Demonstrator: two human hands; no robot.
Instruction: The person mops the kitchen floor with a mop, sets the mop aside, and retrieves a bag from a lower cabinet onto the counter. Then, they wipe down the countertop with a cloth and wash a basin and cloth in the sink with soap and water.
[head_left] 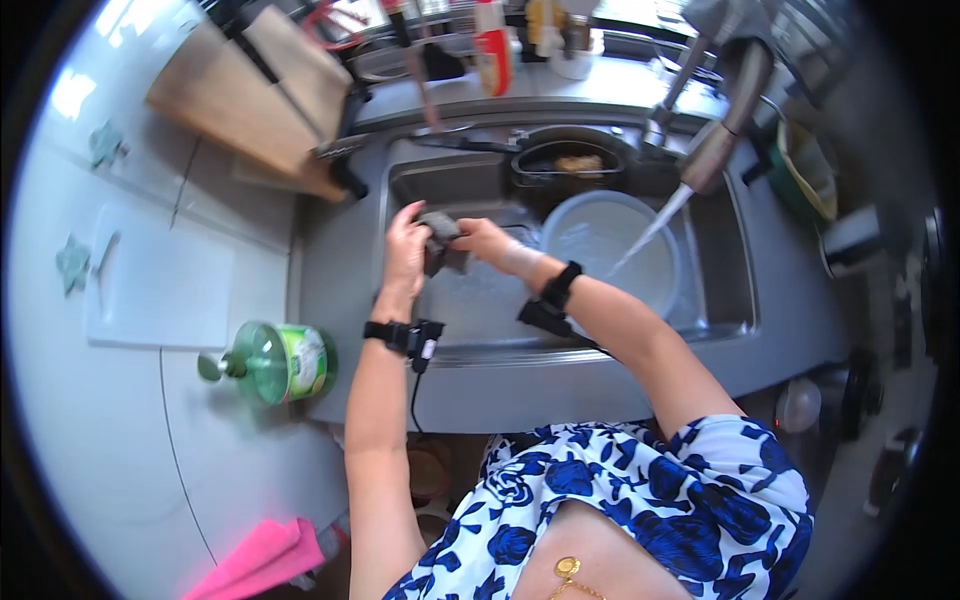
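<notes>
Over the left part of the metal sink, my left hand grips a crumpled grey cloth. My right hand pinches the same cloth from the other side, so it hangs between both hands. Water runs from the faucet into a round pale basin, which stands in the sink to the right of my right hand. Behind the basin, a dark pan holds something light brown. The cloth hides some of my fingertips.
A green soap bottle stands on the left counter, with a white board behind it. The wooden board leans at the back left. A pink cloth lies at the lower left. Bottles and utensils line the back.
</notes>
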